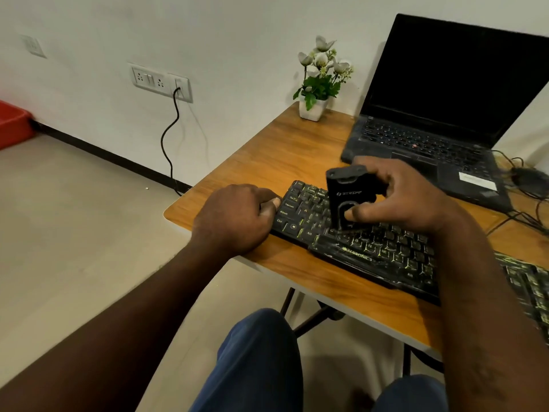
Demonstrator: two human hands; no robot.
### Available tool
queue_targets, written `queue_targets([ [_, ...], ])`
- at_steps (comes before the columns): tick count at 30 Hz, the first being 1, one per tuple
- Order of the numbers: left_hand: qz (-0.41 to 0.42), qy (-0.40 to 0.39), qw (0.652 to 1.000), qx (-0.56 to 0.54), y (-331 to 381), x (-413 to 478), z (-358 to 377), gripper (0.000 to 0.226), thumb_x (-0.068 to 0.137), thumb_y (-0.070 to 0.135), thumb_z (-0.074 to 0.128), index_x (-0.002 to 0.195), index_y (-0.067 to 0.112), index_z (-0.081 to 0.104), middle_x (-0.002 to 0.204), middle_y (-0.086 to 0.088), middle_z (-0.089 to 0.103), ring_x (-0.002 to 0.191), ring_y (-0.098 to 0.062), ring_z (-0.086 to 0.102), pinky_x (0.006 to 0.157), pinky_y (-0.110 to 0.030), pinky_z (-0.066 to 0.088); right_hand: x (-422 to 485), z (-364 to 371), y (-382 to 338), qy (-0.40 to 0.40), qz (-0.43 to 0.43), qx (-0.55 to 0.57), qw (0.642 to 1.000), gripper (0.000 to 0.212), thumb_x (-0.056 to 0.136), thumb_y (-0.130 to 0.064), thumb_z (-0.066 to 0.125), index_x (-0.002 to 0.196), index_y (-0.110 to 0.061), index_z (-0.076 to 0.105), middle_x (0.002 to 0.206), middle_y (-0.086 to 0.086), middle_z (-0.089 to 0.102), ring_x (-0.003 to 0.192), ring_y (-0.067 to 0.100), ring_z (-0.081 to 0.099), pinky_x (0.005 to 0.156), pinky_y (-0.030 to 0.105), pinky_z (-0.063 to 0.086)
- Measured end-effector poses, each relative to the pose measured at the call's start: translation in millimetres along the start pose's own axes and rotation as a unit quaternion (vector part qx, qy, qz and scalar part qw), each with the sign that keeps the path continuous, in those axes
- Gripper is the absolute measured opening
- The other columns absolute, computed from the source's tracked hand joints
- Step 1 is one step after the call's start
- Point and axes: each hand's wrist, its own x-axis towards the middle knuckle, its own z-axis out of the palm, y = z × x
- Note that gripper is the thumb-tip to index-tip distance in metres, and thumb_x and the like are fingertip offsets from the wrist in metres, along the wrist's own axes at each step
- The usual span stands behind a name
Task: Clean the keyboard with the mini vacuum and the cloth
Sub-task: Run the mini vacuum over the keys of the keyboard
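Vacuuming looks like the step in hand: the left grip [237, 218], fingers curled tight, butts against the left end of the keyboard [374, 254] on the tabletop [279, 150], while the right grip [413, 197] pinches the upright mini vacuum [346, 197], nozzle down on the left-centre keys. Next probably calls for sweeping rightward along the rows with the nozzle kept low; no cloth is in view.

**Obscured and Cropped Areas**

The keyboard [371, 251] runs off the right edge, its far end blurred. The right forearm [481, 278] covers a stretch of keys. The thumb of the right hand [413, 197] masks part of the mini vacuum [346, 190]. Fingertips of the left hand [234, 218] are tucked from sight. The laptop [430, 144] lid is cropped.
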Motion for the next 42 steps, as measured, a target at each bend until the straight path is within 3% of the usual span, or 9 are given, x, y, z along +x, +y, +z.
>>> queue_targets([
  [3, 0.002, 0.004, 1.0, 0.005, 0, 0, 1, 0.029, 0.104, 0.039, 0.044, 0.086, 0.028, 0.065, 0.08, 0.007, 0.064, 0.074, -0.016, 0.057, 0.06, -0.033, 0.036, -2, -2, 4, 0.06, 0.001, -0.003, 0.998, 0.031, 0.076, -0.01, 0.086, 0.099, -0.02, 0.067, 0.086, -0.004, 0.066, 0.079, 0.018, 0.065, 0.071, 0.03, 0.051],
  [8, 0.007, 0.003, 1.0, 0.002, -1, 0, 1, 0.036, 0.103, 0.044, 0.039, 0.095, 0.028, 0.07, 0.083, 0.008, 0.066, 0.076, -0.014, 0.058, 0.065, -0.035, 0.044, 5, 14, -5, 0.026, -0.007, 0.029, 0.999, 0.032, 0.07, -0.032, 0.082, 0.097, -0.032, 0.066, 0.086, -0.006, 0.067, 0.079, 0.018, 0.066, 0.067, 0.029, 0.054],
  [14, 0.001, 0.002, 1.0, 0.011, -1, 1, 2, 0.04, 0.102, 0.047, 0.037, 0.103, 0.03, 0.072, 0.085, 0.008, 0.068, 0.076, -0.012, 0.058, 0.067, -0.036, 0.049, 10, 24, -6, 0.077, 0.009, -0.072, 0.994, 0.04, 0.074, -0.032, 0.082, 0.11, -0.025, 0.064, 0.096, -0.006, 0.069, 0.088, 0.015, 0.069, 0.074, 0.043, 0.059],
  [19, 0.004, 0.004, 1.0, 0.016, -2, 1, 3, 0.04, 0.101, 0.047, 0.037, 0.102, 0.03, 0.072, 0.083, 0.007, 0.067, 0.074, -0.012, 0.059, 0.066, -0.035, 0.049, 10, 33, -12, 0.012, -0.007, -0.033, 0.999, 0.039, 0.074, -0.034, 0.081, 0.108, -0.023, 0.067, 0.097, 0.001, 0.07, 0.092, 0.024, 0.07, 0.079, 0.054, 0.058],
  [22, 0.003, 0.005, 1.0, 0.019, -3, 1, 3, 0.038, 0.102, 0.047, 0.038, 0.102, 0.03, 0.072, 0.083, 0.007, 0.067, 0.074, -0.012, 0.058, 0.065, -0.034, 0.047, 13, 32, -12, 0.075, 0.004, -0.079, 0.994, 0.042, 0.071, -0.042, 0.078, 0.106, -0.024, 0.064, 0.094, -0.006, 0.069, 0.087, 0.014, 0.069, 0.076, 0.048, 0.059],
  [30, 0.0, 0.004, 1.0, 0.016, -3, 1, 4, 0.039, 0.101, 0.048, 0.036, 0.096, 0.03, 0.07, 0.079, 0.007, 0.065, 0.073, -0.014, 0.059, 0.062, -0.033, 0.044, 11, 30, -9, 0.072, 0.0, -0.073, 0.995, 0.035, 0.078, -0.022, 0.085, 0.103, -0.03, 0.063, 0.094, -0.009, 0.069, 0.088, 0.009, 0.068, 0.074, 0.033, 0.058],
  [34, -0.003, -0.002, 1.0, 0.019, -4, 2, 6, 0.041, 0.099, 0.051, 0.033, 0.099, 0.032, 0.07, 0.08, 0.008, 0.065, 0.074, -0.013, 0.058, 0.063, -0.033, 0.045, 7, 32, -15, -0.009, -0.001, -0.006, 1.0, 0.03, 0.072, -0.031, 0.082, 0.096, -0.028, 0.065, 0.092, 0.0, 0.067, 0.088, 0.024, 0.069, 0.075, 0.046, 0.058],
  [39, 0.003, 0.0, 1.0, 0.02, -5, 2, 6, 0.041, 0.099, 0.05, 0.033, 0.099, 0.032, 0.07, 0.081, 0.008, 0.065, 0.074, -0.013, 0.058, 0.062, -0.032, 0.039, 10, 30, -12, 0.065, 0.008, -0.063, 0.996, 0.032, 0.077, -0.022, 0.086, 0.099, -0.028, 0.063, 0.092, -0.006, 0.069, 0.087, 0.014, 0.068, 0.079, 0.049, 0.058],
  [42, 0.0, -0.001, 1.0, 0.019, -5, 1, 5, 0.041, 0.099, 0.05, 0.033, 0.098, 0.032, 0.07, 0.08, 0.008, 0.065, 0.075, -0.014, 0.059, 0.063, -0.033, 0.042, 8, 31, -13, 0.014, 0.0, -0.023, 1.0, 0.031, 0.071, -0.03, 0.085, 0.095, -0.023, 0.066, 0.091, 0.01, 0.067, 0.087, 0.03, 0.067, 0.078, 0.058, 0.055],
])
